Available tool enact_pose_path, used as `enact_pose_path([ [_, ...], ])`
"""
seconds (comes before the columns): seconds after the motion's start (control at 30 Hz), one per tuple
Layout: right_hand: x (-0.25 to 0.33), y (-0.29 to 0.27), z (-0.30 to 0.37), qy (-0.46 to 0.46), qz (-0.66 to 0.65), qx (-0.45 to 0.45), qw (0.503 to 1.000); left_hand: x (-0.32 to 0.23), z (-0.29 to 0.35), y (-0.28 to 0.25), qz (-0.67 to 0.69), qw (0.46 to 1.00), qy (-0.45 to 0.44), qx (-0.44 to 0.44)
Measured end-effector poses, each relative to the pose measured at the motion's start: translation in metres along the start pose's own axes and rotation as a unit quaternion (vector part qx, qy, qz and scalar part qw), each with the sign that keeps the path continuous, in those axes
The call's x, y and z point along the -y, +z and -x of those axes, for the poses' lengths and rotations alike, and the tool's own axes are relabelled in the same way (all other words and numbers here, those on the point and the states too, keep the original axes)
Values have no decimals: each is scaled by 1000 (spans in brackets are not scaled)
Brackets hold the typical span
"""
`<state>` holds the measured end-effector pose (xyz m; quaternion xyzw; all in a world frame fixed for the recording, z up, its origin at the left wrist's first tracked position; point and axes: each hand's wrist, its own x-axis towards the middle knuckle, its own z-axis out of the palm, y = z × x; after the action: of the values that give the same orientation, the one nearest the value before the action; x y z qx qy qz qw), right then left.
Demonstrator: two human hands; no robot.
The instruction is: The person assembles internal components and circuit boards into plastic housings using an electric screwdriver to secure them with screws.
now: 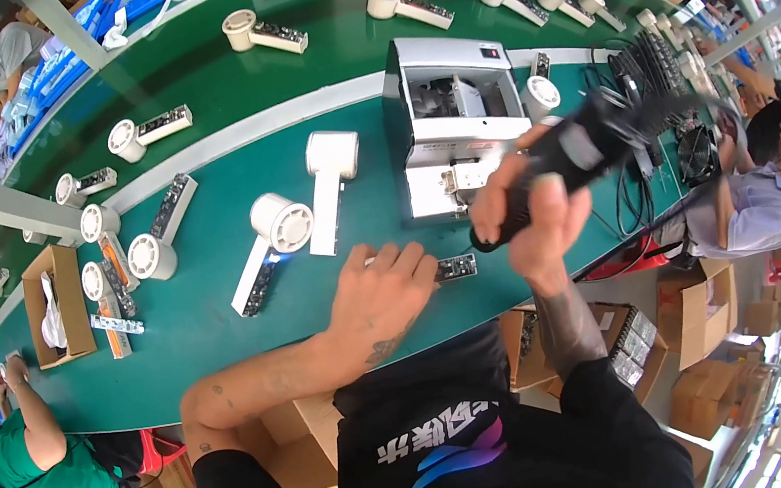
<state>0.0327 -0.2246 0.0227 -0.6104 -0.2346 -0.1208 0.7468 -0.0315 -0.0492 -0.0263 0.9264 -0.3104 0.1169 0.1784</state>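
My right hand (540, 208) grips a black electric screwdriver (551, 176), blurred in part, its narrow end pointing down to the left, close to a circuit board (457, 268). Under my left hand (384, 293), a white handheld fan lies mostly hidden on the bench; its handle end with that board sticks out on the right of my fingers. My left fingers are bent over it. Beyond my left hand lie two white handheld fans, one with an exposed board in its handle (259, 280), the other turned over with a plain handle (329, 215).
A silver screw feeder (461, 139) stands behind the screwdriver. Fans with open handles (153, 128) lie along the green belt and bench. At left is a cardboard box (57, 306); at right, black cables (639, 199). Co-workers sit on both sides.
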Motion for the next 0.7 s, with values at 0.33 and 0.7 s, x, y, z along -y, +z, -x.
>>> enact_pose_path([
  [0.33, 31, -11, 13, 39, -80, -56, 994, 3, 0, 2, 13, 1000, 2, -15],
  [0.7, 35, -25, -24, -237, -128, -157, 950, 0, -4, -4, -5, 1000, 14, 5],
])
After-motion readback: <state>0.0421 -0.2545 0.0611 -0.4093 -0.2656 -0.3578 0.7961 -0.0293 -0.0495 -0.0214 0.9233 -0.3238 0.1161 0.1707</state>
